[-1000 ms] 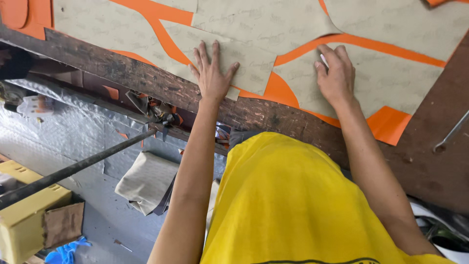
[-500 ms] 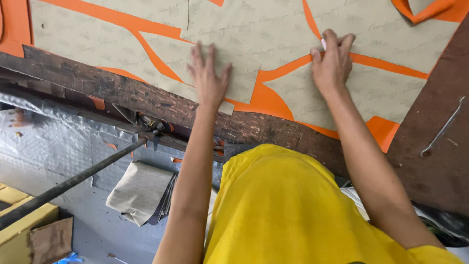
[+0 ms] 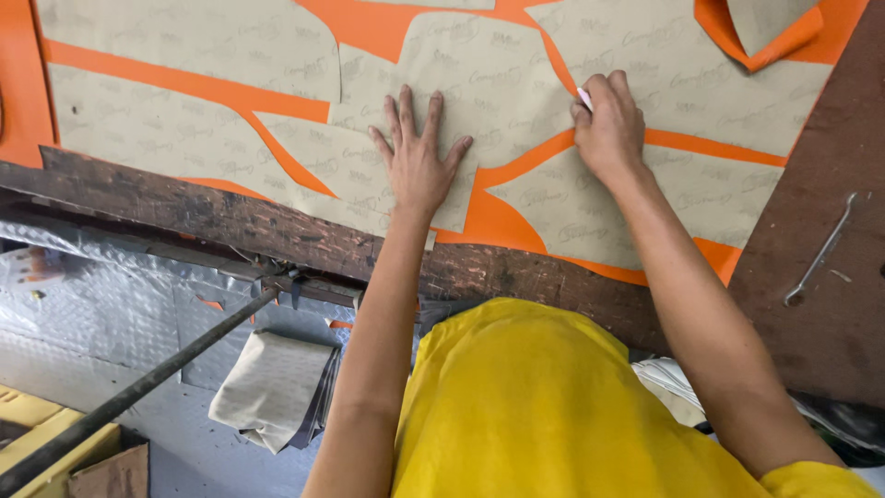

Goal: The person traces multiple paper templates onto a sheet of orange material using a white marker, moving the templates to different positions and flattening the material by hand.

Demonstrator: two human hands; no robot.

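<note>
**Tan patterns pinned flat on orange sheet, chalk at one edge**

Pressed flat on a tan paper pattern piece (image 3: pixel 442 101): left hand (image 3: pixel 419 161), fingers (image 3: pixel 407 109) spread wide and open, holding nothing, palm down near the piece's lower edge. Closed around a small pale chalk stick (image 3: pixel 584 98): right hand (image 3: pixel 608 129), thumb and fingers pinched on it, only the stick's tip showing above the knuckles, the rest hidden inside the grip. Tip set at the seam where the pressed piece meets an orange strip.

Spread beneath everything, an orange sheet (image 3: pixel 502 217), visible only as narrow bands and wedges between the patterns; full outline hidden, cut off at the top and left borders. Roughly seven tan pieces countable, several cropped by the frame, so exact total hard to settle. Faint printed marks on the paper too small to read. One curled orange offcut (image 3: pixel 765 41) at upper right, partly out of view.

Dark, scarred wooden tabletop (image 3: pixel 277 231) under the sheet, front edge worn. One metal spanner (image 3: pixel 820 251) lying well apart to the right. Below the edge: one dark rod (image 3: pixel 147 387) slanting down, one folded stack of grey cloth (image 3: pixel 272 387), one yellow box (image 3: pixel 37 429) cropped at the corner. Yellow shirt (image 3: pixel 553 406) filling the lower middle, hiding whatever lies behind it.
</note>
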